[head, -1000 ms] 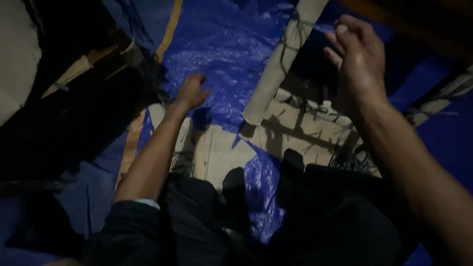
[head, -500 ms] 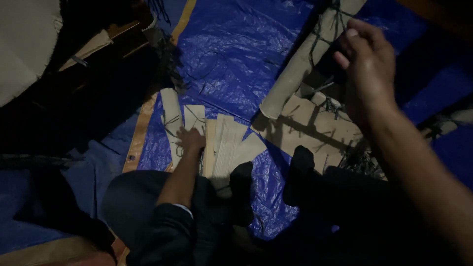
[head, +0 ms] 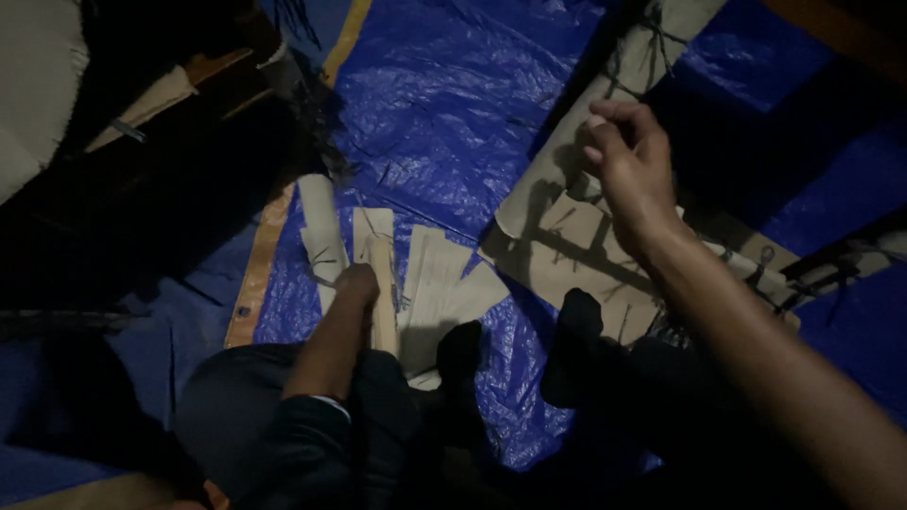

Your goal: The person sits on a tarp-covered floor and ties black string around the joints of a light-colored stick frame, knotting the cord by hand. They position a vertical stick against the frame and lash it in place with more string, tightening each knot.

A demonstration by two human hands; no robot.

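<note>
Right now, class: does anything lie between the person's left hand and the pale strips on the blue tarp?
Nothing visible does. The left hand already rests on the pale strips spread on the blue tarp. The right hand is raised apart, above a woven mat.

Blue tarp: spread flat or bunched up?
Spread out, though wrinkled. The blue tarp covers the floor under the pale strips, with creases but no folded-over heap in view.
</note>
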